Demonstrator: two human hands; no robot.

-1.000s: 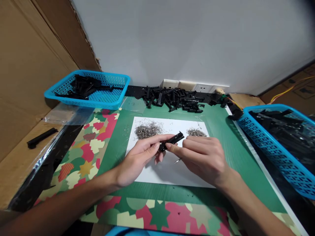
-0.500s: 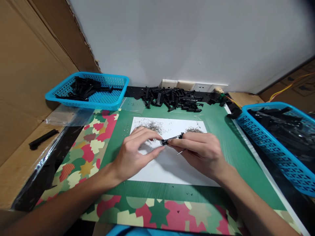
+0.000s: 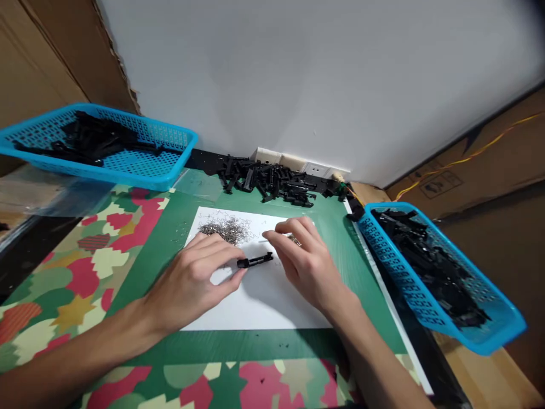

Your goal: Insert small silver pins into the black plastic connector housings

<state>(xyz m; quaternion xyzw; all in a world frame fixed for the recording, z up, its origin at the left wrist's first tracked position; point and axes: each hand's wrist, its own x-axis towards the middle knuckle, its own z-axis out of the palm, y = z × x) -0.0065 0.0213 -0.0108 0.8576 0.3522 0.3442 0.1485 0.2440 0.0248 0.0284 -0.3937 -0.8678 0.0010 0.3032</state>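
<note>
My left hand [image 3: 198, 275] pinched the black plastic part [image 3: 258, 260] jutting to its right. My right hand [image 3: 310, 261], grip unclear to me, hovered by metal pieces [image 3: 294, 240]; probably picking, the next move needing a precise pinch.

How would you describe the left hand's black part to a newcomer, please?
Find the white sheet on the green mat. Above it, the left hand pinches a slim black part by one end; unlike the piled black parts, it is in a hand.
</note>
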